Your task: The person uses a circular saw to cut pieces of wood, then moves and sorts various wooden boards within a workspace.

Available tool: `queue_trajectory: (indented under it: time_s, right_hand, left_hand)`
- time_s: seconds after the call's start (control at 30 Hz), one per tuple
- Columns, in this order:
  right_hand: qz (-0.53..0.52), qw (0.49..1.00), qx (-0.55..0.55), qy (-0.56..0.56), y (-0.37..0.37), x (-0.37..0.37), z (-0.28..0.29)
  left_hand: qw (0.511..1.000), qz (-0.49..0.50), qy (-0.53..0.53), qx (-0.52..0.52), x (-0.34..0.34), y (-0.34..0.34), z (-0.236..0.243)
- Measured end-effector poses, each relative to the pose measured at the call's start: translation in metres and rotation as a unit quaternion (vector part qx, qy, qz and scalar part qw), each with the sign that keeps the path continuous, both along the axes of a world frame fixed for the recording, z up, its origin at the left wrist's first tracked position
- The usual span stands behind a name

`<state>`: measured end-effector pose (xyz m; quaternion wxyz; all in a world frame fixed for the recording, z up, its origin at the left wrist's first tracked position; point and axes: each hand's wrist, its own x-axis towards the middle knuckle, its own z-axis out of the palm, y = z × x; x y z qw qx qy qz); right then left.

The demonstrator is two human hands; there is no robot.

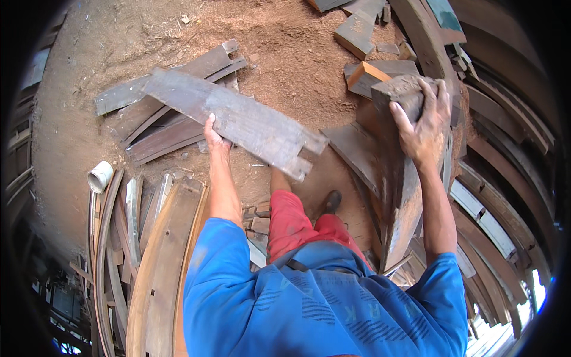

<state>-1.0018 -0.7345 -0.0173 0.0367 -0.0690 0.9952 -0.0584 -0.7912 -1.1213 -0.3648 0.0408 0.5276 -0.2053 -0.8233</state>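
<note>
My left hand (216, 132) grips a weathered grey wooden board (244, 122) by its near edge, thumb on the upper face. The board slants from upper left to lower right, and its right end has a notch cut into it. Below its left half lie several dark planks (172, 132) on the ground. On the right, my right hand (423, 122) is wrapped over the top end of a thick upright wooden beam (394, 178). Its thumb lies on the near side and the fingers reach across the top.
Long boards (166, 262) lean at the lower left beside a white pipe piece (100, 177). Stacked planks (505, 160) line the right side. Cut blocks (357, 33) lie at the upper right. Sawdust (285, 65) covers the floor around my shoe (332, 202).
</note>
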Motion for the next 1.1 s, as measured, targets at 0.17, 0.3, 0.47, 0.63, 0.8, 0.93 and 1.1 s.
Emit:
queue_trajectory:
  time_s: [0.17,0.3,0.47,0.63,0.8,0.93,1.1]
  right_hand:
    - [-0.001,1.0,-0.001,0.031,0.009,0.006,-0.012]
    - [-0.01,0.999,-0.01,0.042,0.009,0.007,-0.012]
    - [-0.011,0.999,0.003,0.04,0.009,0.007,-0.011]
    - [-0.011,0.999,0.001,0.049,0.009,0.007,-0.012]
    - [-0.009,0.999,0.004,0.05,0.011,0.007,-0.014]
    - [0.002,0.998,-0.003,0.057,0.011,0.006,-0.015]
    - [-0.011,0.998,-0.004,0.055,0.013,0.008,-0.016]
  left_hand:
    - [0.996,-0.073,-0.052,0.016,0.016,0.023,0.078]
    - [0.995,-0.086,-0.035,0.039,0.029,0.07,0.108]
    - [0.998,-0.051,-0.02,0.035,0.073,0.144,0.059]
    - [0.996,-0.015,-0.016,0.082,0.1,0.199,0.069]
    - [0.995,-0.027,-0.069,0.063,0.109,0.209,0.093]
    - [0.995,-0.05,-0.079,0.027,0.107,0.203,0.086]
    - [0.987,-0.081,-0.129,-0.053,0.105,0.198,0.093]
